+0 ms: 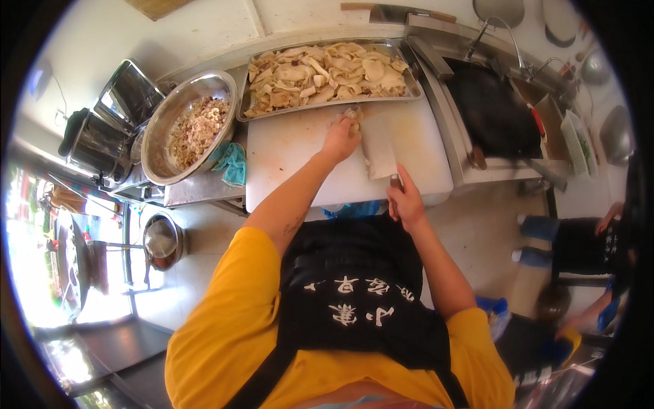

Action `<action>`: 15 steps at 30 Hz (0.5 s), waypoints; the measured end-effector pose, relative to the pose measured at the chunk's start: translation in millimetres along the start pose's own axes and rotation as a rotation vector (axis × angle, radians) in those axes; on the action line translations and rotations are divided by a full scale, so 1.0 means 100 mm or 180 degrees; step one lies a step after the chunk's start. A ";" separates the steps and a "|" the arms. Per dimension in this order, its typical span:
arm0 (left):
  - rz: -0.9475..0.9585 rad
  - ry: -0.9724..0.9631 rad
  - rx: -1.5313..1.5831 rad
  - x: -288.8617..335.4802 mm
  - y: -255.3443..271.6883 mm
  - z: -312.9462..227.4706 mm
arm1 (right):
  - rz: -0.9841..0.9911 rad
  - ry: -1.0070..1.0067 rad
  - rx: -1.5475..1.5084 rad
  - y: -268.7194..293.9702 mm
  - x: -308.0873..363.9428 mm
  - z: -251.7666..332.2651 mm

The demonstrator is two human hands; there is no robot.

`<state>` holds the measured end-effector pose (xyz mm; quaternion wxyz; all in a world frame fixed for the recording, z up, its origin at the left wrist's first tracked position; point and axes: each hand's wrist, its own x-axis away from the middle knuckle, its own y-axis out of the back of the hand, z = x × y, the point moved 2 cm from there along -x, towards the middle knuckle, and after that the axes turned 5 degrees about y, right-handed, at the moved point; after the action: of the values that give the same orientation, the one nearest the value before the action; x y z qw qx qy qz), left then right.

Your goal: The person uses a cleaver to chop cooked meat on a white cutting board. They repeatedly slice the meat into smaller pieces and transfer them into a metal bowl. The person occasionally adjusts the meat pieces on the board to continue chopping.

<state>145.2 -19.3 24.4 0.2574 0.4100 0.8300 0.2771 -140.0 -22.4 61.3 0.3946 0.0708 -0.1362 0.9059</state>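
Note:
My right hand (pixel 407 200) is wrapped round the handle of a cleaver (pixel 379 148), whose broad pale blade points away from me over the white cutting board (pixel 289 163). Just left of the blade's far end, my left hand (pixel 343 140) has its fingers curled on a small clump of pale food (pixel 353 114), which looks like meat or skin. The fingers partly cover it. Along the board's far edge lies a metal tray (pixel 417 88) heaped with pale, flat slices of the same look.
Left of the board stands a steel bowl (pixel 154 158) of chopped food, with a turquoise cloth (pixel 234 165) beside it. To the right are a black wok (pixel 492 112) and a faucet (pixel 501 22). A strainer (pixel 161 238) sits low at left. Another person (pixel 586 245) is at the far right.

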 end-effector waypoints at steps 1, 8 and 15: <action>-0.0021 0.0000 0.0082 0.06 0.02 -0.03 | 0.0043 -0.0026 0.0003 0.02 0.08 0.00; 0.0024 -0.0180 -0.0107 0.66 0.06 -0.13 | 0.0173 -0.0291 -0.0200 0.19 0.56 -0.17; -0.0229 -0.0600 -0.1174 0.21 0.05 -0.22 | -0.0285 -0.0082 -0.0665 0.31 0.58 -0.26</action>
<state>122.2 -4.7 39.1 0.4144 0.3501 0.7515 0.3754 -202.4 5.1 44.4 0.4382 0.0468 -0.2316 0.8672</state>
